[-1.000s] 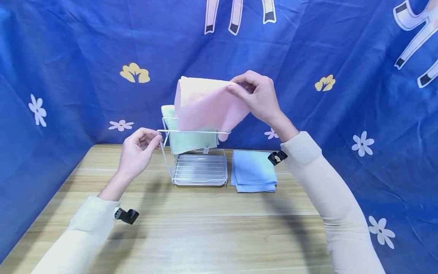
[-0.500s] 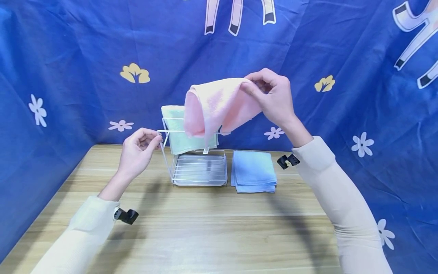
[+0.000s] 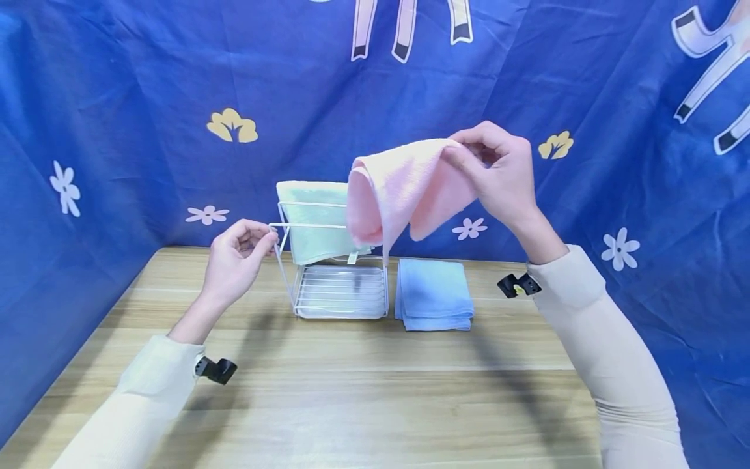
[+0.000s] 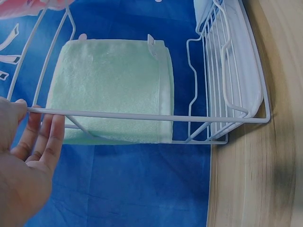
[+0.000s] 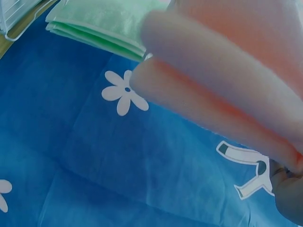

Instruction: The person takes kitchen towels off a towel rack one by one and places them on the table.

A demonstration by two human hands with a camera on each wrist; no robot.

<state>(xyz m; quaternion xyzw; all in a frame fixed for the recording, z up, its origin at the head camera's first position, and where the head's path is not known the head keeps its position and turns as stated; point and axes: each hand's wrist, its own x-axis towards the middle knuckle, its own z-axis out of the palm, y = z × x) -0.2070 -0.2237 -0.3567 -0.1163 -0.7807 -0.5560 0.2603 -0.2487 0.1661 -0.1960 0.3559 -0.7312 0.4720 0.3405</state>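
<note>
My right hand (image 3: 498,169) pinches one end of a folded pink towel (image 3: 404,179), which hangs in the air over the right side of a white wire rack (image 3: 280,260). The towel's free edges droop, and it fills the upper right of the right wrist view. With curled fingers my left hand (image 3: 237,257) grips the rack's upper left corner; in the left wrist view its fingertips meet the white bar. A pale green towel (image 4: 113,85) hangs folded over the rack's rear bar, partly hidden by the pink one in the head view.
On the wooden table (image 3: 375,391), a folded blue towel (image 3: 435,293) lies just right of the rack. At the rack's base is a shallow tray (image 3: 342,293) under wire slats. A blue patterned curtain (image 3: 146,130) stands behind and along both sides.
My right hand has moved right, carrying the pink towel off the rack's front bar, so more of the green towel shows. My left hand has stayed on the rack.
</note>
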